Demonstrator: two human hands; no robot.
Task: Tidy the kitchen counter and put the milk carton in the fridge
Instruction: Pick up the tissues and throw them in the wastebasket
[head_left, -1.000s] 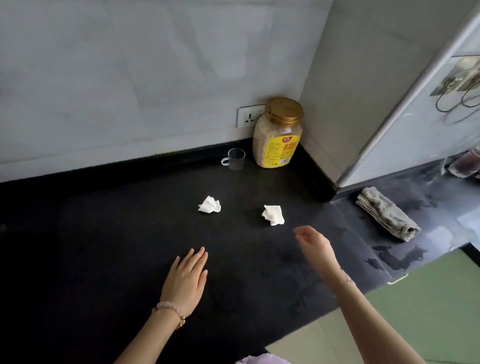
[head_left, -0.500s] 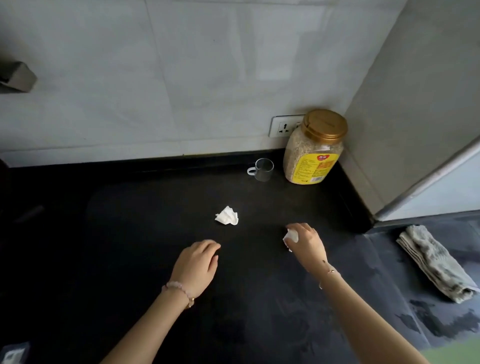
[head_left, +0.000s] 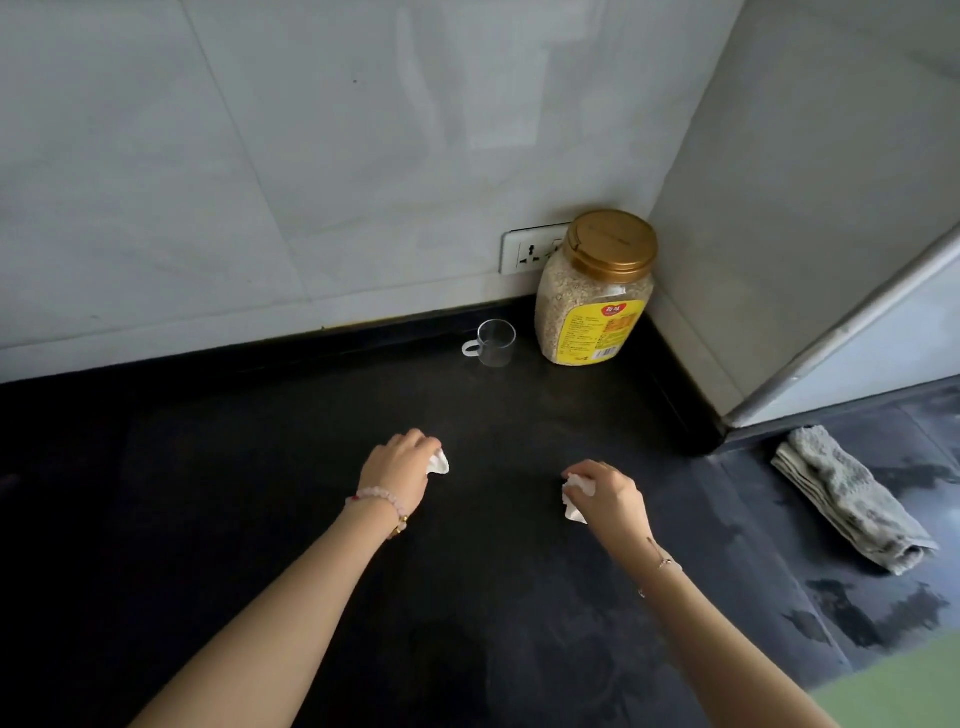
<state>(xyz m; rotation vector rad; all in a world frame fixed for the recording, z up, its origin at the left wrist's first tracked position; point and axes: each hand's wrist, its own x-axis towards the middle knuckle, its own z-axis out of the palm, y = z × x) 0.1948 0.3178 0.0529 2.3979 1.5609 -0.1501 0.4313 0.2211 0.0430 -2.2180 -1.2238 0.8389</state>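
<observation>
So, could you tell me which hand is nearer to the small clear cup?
The left hand, just in front of the clear cup and slightly left. The right hand sits farther forward and to the cup's right.

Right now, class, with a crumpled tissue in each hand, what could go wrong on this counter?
1. The left hand grips its tissue only at the fingertips, so it may drop.
2. Wet patches darken the counter near the folded cloth; the tissue in the right hand could soak and tear there.
3. Reaching toward the wall could knock the small glass cup beside the oat jar.
</observation>
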